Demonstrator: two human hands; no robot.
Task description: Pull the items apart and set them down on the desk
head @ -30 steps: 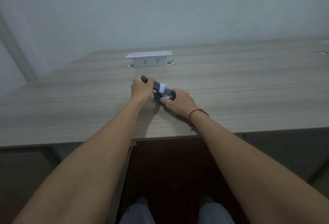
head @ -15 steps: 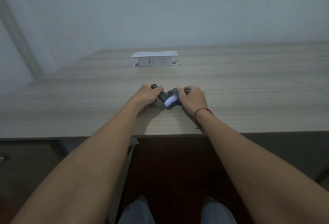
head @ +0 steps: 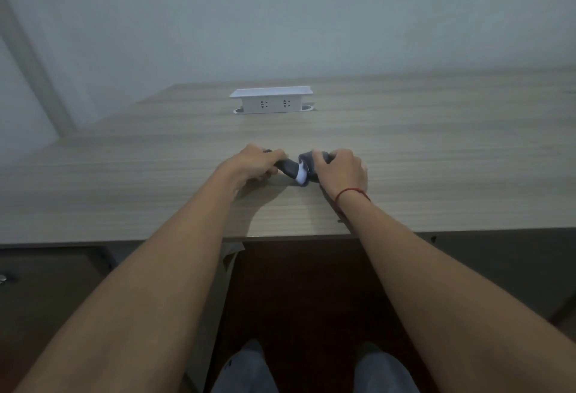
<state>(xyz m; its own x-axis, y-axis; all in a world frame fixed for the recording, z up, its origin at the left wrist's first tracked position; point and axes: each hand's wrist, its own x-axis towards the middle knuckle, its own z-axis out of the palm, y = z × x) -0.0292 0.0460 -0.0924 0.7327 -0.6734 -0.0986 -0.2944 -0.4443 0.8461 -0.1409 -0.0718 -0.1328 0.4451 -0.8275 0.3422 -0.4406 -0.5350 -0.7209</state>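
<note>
Nearest the camera, the person's knees [head: 314,371] in grey cloth show below the near edge of the wooden desk [head: 436,149], and both bare forearms reach forward over that edge. A red string [head: 350,192] circles the right wrist.

Just past the desk's near edge, the two hands meet on the desktop around one small thing. The left hand [head: 254,166] has its fingers curled round a dark handle [head: 286,168], gripping it; the handle slants from that hand toward the right and ends in a white tip [head: 301,178] that sits low, close to the desk surface. The right hand [head: 341,171] is clenched over a dark rounded object [head: 308,161], fingers wrapped across its top and thumb on the near side. The white tip lies right against this dark object, between the two hands; whether the two parts are joined cannot be told, as the fingers hide most of both.

Further along the desk, well apart from the hands, a white socket box [head: 270,100] stands raised from the desktop, its two outlets facing the person. Behind the desk's far edge rises a pale wall [head: 311,18]
</note>
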